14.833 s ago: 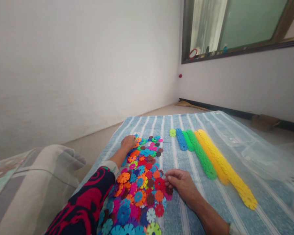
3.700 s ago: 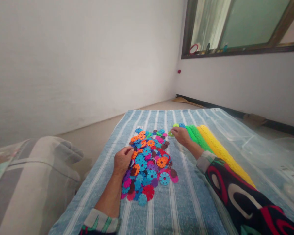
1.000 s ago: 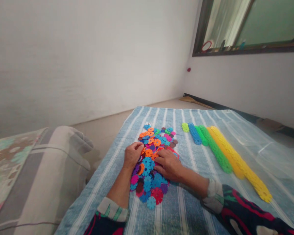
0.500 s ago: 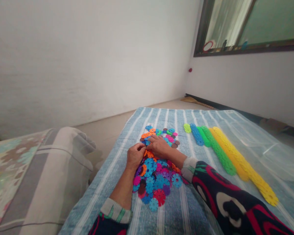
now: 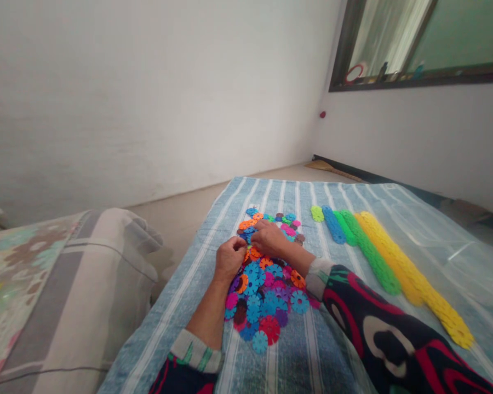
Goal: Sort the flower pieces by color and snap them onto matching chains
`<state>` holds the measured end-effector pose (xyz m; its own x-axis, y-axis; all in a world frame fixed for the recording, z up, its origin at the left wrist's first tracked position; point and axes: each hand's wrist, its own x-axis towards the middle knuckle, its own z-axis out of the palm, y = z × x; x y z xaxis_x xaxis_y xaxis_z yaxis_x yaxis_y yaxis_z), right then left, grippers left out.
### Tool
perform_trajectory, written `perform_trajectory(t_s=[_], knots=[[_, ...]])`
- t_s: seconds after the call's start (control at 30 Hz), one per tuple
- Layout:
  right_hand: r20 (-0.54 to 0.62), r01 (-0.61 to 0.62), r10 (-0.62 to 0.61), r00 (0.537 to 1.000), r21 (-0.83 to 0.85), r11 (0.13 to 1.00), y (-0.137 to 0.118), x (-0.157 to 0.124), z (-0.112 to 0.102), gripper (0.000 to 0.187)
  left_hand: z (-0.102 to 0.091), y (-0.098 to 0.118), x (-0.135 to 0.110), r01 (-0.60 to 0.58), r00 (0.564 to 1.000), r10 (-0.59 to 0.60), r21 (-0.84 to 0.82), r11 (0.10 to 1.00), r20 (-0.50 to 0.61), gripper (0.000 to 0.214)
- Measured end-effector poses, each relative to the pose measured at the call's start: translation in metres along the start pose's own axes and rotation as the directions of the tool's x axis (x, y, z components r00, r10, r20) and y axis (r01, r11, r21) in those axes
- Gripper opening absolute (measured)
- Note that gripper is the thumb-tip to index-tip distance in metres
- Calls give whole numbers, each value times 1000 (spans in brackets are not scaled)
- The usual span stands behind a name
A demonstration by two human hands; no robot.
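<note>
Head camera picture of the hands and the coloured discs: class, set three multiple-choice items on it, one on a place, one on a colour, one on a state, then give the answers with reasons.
1. Where do the sorted rows lie from the mixed disc pile?
A. to its right
B. to its left
C. under it

2. Which colour is the longest row?
A. red
B. yellow
C. purple

3. How are the left hand and right hand placed?
A. raised off the blue striped cloth
B. both down on the pile
C. both on the rows

Answers: 1 A, the rows run right of the pile. 2 B, yellow reaches nearest the camera. 3 B, both hands rest among the discs.
</note>
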<state>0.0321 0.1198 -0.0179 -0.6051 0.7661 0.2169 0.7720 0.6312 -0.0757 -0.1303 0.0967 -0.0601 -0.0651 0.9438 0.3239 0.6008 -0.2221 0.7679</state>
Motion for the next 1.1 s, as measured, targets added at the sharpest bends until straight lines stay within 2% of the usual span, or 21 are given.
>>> perform_trajectory(t_s=[0.17, 0.3, 0.47, 0.6, 0.73, 0.9, 1.1], knots=[[81, 1, 1, 997, -25, 1000, -12, 3, -8, 26, -1, 3, -1, 8, 1000, -7, 6, 1000, -30, 17], [184, 4, 4, 983, -41, 999, -12, 1, -15, 22, -2, 4, -1, 10, 999, -8, 51, 999, -33, 18], [253, 9, 3, 968, -45, 999, -11, 2, -22, 20, -1, 3, -1, -2, 1000, 4, 82, 997, -28, 16], [242, -29, 35, 970, -30, 999, -15, 4, -20, 27, -1, 3, -1, -2, 1000, 3, 79, 997, -20, 16], [222, -47, 41, 974, 22, 999, -18, 6, -17, 23, -1, 5, -1, 2, 1000, -1, 81, 997, -10, 17], [202, -111, 79, 976, 153, 982, -16, 9, -17, 18, -2, 8, -2, 33, 999, -33, 84, 996, -6, 18], [182, -203, 145, 973, 353, 913, -6, 6, -17, 12, -2, 7, -2, 14, 1000, -13, 65, 998, -19, 17]])
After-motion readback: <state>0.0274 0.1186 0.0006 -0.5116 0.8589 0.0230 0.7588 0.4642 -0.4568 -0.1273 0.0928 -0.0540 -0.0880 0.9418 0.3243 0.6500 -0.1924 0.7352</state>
